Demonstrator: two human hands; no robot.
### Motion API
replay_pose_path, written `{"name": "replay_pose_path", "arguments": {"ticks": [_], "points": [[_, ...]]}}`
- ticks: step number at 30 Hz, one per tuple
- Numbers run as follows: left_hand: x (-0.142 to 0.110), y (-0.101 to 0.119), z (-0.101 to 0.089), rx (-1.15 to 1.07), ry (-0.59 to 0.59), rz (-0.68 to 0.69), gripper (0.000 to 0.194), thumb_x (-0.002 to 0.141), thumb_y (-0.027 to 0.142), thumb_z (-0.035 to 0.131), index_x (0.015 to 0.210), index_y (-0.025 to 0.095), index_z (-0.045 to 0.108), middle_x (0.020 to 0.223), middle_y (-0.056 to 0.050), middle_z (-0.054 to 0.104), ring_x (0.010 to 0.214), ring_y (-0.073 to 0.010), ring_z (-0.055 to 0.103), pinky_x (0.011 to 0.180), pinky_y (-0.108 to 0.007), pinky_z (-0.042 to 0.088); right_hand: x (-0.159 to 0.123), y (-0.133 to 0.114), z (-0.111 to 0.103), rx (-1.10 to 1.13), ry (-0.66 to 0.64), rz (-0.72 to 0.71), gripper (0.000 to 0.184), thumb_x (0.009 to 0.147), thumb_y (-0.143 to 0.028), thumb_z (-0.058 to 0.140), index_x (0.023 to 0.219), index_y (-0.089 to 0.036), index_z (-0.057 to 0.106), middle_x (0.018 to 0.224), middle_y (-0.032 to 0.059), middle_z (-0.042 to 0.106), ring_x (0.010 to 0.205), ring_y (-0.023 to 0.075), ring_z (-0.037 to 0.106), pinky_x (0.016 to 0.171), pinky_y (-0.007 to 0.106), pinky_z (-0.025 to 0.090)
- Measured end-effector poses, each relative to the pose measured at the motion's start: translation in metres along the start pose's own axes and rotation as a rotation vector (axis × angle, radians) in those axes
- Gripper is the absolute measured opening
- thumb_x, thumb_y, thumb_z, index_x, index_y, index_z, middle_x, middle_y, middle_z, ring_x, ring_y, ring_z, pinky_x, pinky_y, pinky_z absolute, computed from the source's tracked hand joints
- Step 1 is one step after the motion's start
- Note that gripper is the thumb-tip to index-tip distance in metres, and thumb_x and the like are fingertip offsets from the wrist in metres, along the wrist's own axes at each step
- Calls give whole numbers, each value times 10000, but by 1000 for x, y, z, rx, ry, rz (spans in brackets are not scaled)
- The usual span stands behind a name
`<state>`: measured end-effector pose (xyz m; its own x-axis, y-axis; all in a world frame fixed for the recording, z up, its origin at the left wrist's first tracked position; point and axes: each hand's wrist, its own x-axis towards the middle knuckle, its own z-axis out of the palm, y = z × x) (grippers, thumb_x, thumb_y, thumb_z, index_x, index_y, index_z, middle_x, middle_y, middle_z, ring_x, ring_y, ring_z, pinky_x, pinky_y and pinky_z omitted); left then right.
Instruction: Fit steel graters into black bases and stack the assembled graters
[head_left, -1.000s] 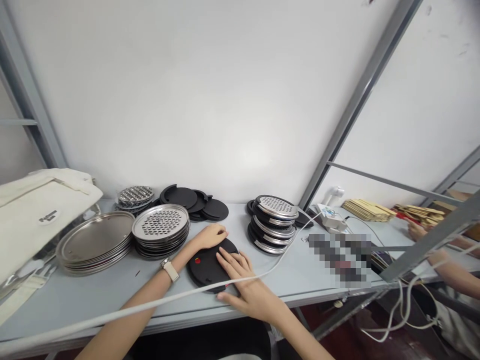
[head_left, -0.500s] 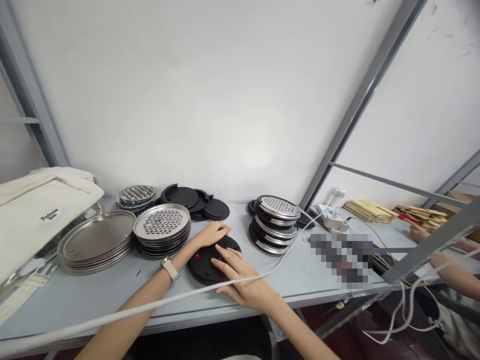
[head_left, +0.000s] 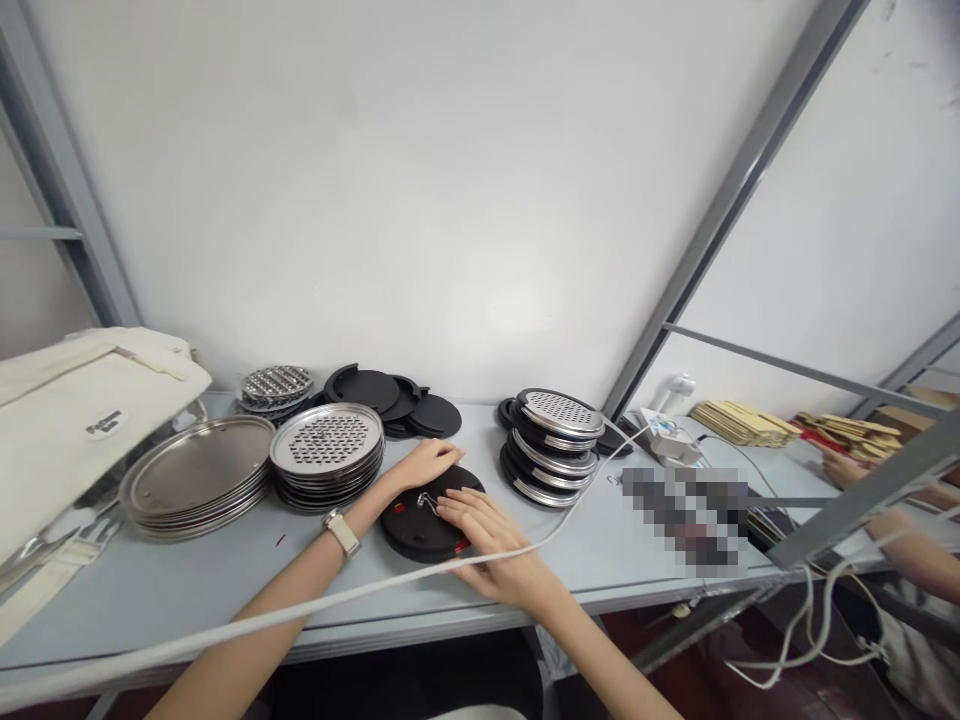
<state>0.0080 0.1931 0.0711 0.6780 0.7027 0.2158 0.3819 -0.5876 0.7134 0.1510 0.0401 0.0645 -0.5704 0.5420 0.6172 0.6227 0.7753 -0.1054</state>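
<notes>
A black round disc [head_left: 416, 528] with a small red dot lies flat on the grey table [head_left: 150, 590] in front of me. My left hand [head_left: 424, 465], a watch on its wrist, rests curled on the disc's far edge. My right hand [head_left: 487, 540] lies on the disc's right side, fingers stretched out toward a small wire clip [head_left: 427, 501] on its top. A white cable [head_left: 300, 610] runs across my right hand and left forearm.
Left of the disc stand stacks of perforated steel plates [head_left: 326, 450] and plain steel trays [head_left: 196, 472]. Loose black discs [head_left: 397, 400] lie at the back. A stack of assembled discs [head_left: 551, 445] stands to the right. A cream bag [head_left: 82, 420] sits far left. Another person's hands [head_left: 844, 465] work far right.
My right hand has slid up from the disc's near edge onto its top, fingers now by the wire clip. The left hand stays on the far edge.
</notes>
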Motion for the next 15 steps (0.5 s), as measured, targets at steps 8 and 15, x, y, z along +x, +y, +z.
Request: {"name": "replay_pose_path", "arguments": {"ticks": [8,15], "points": [[1,-3,6,-41,-34,-9,450,883,466,375,655,166,621,692,-31,655,719,-191,570,720,-279,402,0,0,5,-21,-13,66,670,778,-641,645,1209,-136,559,1271,200,605,1229,301,548,1049,468,458],[2,-1,-3,-220,-127,-77,502,885,518,391,696,156,683,740,-47,704,785,-197,605,777,-276,432,-5,6,6,-80,50,61,610,876,-565,570,1292,-124,507,1240,200,628,1247,303,540,1042,483,460]]}}
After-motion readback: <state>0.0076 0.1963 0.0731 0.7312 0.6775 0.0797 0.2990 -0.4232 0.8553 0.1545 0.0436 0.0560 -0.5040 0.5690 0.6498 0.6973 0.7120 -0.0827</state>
